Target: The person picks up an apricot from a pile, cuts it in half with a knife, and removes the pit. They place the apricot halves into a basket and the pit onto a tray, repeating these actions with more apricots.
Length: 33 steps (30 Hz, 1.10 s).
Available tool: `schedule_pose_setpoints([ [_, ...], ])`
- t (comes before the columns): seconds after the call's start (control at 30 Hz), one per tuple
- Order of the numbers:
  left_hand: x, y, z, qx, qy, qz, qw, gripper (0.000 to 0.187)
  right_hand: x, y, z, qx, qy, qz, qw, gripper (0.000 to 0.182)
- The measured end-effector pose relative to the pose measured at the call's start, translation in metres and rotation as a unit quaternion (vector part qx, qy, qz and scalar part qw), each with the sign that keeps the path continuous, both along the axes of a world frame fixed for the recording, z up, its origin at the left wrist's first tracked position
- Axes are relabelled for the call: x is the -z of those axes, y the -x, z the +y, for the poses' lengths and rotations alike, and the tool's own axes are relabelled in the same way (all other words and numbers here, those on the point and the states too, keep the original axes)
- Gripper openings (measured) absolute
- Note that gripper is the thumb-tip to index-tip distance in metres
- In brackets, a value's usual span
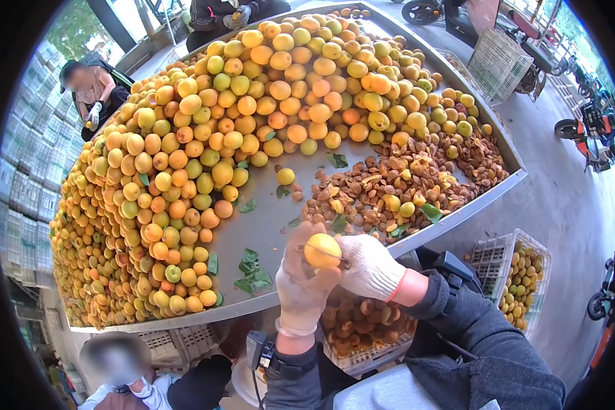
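Note:
A yellow apricot (322, 251) is gripped in the fingers of my left hand (299, 290), which wears a thin pale glove. My right hand (370, 266), in a white knitted glove with a red cuff edge, is closed right beside the fruit. From its fingers a thin, dark, wire-like tool (346, 262) reaches across the apricot; I cannot tell its exact kind. Both hands are over the near edge of the metal table (290, 236). Below them stands a crate of split apricots (365, 324).
Whole apricots (205, 157) are heaped along the table's left and far sides. Brown pits (389, 184) lie in a pile at the right, and green leaves (253, 273) are scattered near the front. A crate of apricots (519, 280) stands on the floor at right. Other people sit around the table.

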<state>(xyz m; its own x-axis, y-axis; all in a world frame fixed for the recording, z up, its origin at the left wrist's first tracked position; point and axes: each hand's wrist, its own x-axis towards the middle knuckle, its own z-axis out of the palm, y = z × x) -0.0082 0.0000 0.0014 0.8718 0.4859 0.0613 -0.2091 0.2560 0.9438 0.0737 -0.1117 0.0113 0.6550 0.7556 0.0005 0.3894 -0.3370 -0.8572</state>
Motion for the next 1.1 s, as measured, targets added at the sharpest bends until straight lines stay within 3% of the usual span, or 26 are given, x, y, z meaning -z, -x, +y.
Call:
schedule_pose_setpoints([
  [0.03,-0.001,0.002,0.003,0.045,0.117,0.013,0.992,0.06,-0.001,0.001,0.0,0.007,0.024,-0.025,0.999,0.024],
  [0.17,-0.002,0.006,0.005,0.057,0.098,0.051,0.992,0.059,-0.008,0.002,-0.002,0.005,0.065,-0.064,0.996,0.026],
  [0.23,-0.005,0.006,0.003,0.0,-0.134,0.044,0.99,0.065,-0.002,0.0,-0.002,-0.014,0.064,-0.064,0.996,0.026],
  [0.27,-0.005,0.005,0.004,0.001,-0.133,0.044,0.99,0.065,0.003,-0.001,-0.002,-0.034,0.062,-0.064,0.995,0.026],
  [0.33,-0.005,0.003,0.005,-0.038,-0.298,0.037,0.953,0.061,0.015,-0.001,0.003,-0.034,0.057,-0.049,0.997,0.026],
  [0.37,-0.004,0.003,0.004,-0.038,-0.298,0.037,0.953,0.061,0.019,-0.001,0.004,-0.034,0.05,-0.034,0.998,0.025],
  [0.5,-0.001,0.002,0.006,-0.023,-0.185,0.082,0.979,0.055,0.03,-0.005,0.002,-0.083,0.004,0.1,0.992,0.021],
  [0.57,-0.002,0.002,0.009,-0.001,-0.154,0.069,0.986,0.053,0.042,-0.009,-0.002,-0.141,-0.035,0.285,0.948,0.02],
  [0.7,-0.005,0.0,0.014,0.037,-0.097,0.074,0.992,0.049,0.011,-0.012,-0.004,-0.14,-0.01,0.259,0.956,0.021],
  [0.77,-0.004,-0.002,0.018,0.043,-0.097,0.082,0.991,0.051,0.013,-0.014,-0.003,-0.126,0.076,0.08,0.986,0.021],
  [0.83,0.003,-0.003,0.026,0.02,0.084,0.056,0.995,0.055,-0.005,-0.02,-0.011,-0.121,0.09,0.034,0.988,0.02],
  [0.87,0.008,-0.001,0.034,0.02,0.083,0.058,0.995,0.055,-0.016,-0.024,-0.016,-0.115,0.106,-0.012,0.988,0.019],
  [0.9,0.01,0.0,0.045,0.004,0.161,0.027,0.987,0.055,-0.021,-0.028,-0.02,-0.095,0.085,0.032,0.991,0.022],
  [0.93,0.011,0.001,0.05,-0.015,0.239,-0.005,0.971,0.056,-0.016,-0.03,-0.024,-0.053,0.028,0.159,0.986,0.019],
  [1.0,0.011,0.002,0.044,-0.013,0.199,0.017,0.98,0.059,-0.018,-0.029,-0.025,0.038,-0.074,0.233,0.969,0.025],
  [1.03,0.012,0.0,0.035,-0.036,-0.004,0.052,0.998,0.058,-0.019,-0.027,-0.022,0.041,-0.075,0.234,0.968,0.025],
  [1.07,0.013,-0.003,0.025,-0.054,-0.207,0.084,0.973,0.057,-0.02,-0.023,-0.015,0.057,-0.097,0.188,0.976,0.031],
  [1.1,0.008,-0.006,0.014,-0.07,-0.296,0.09,0.948,0.051,-0.02,-0.021,-0.012,0.073,-0.117,0.14,0.981,0.039],
])
